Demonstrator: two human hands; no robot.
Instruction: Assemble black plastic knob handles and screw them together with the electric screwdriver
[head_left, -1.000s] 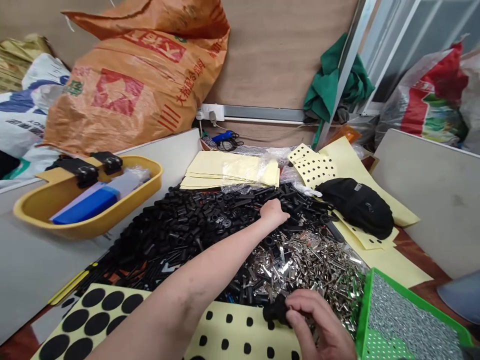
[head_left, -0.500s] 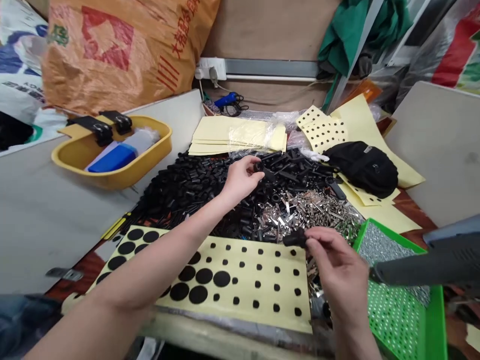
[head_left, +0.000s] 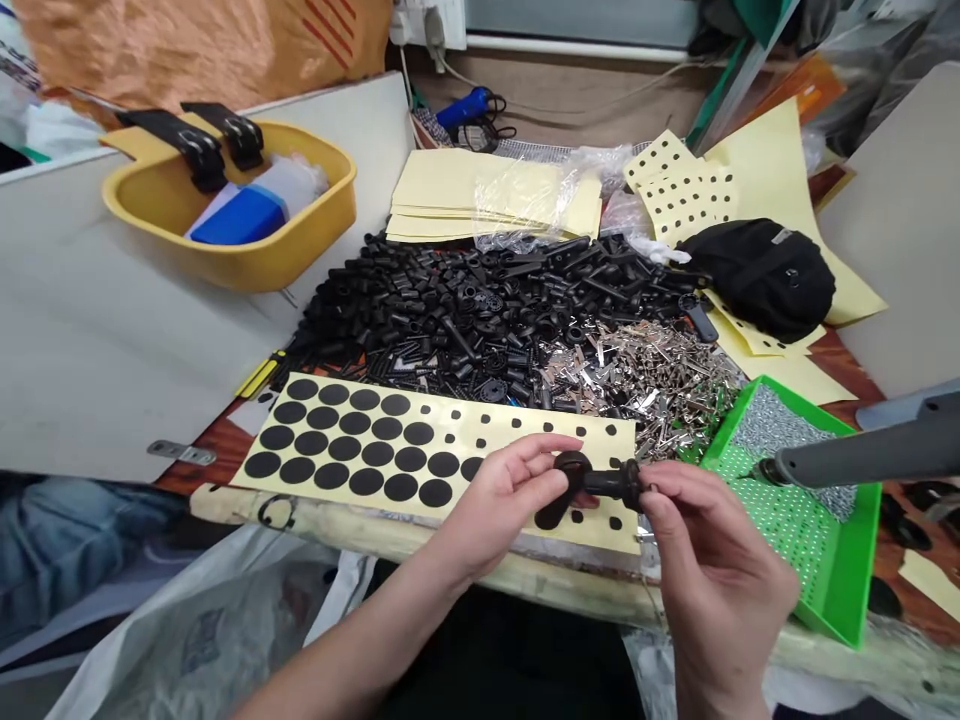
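Your left hand (head_left: 510,495) pinches a black ring piece (head_left: 553,510), and your right hand (head_left: 709,560) pinches a short black tube (head_left: 606,484). The two parts seem to touch, over the yellow sheet with black dots (head_left: 499,431), and the green tray (head_left: 855,590) is near your right hand.

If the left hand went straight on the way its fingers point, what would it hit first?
Most likely the black stem in the right hand; it seems to touch the black lever that the left hand holds. Just beyond it comes the right hand itself. Depth is hard to judge here.
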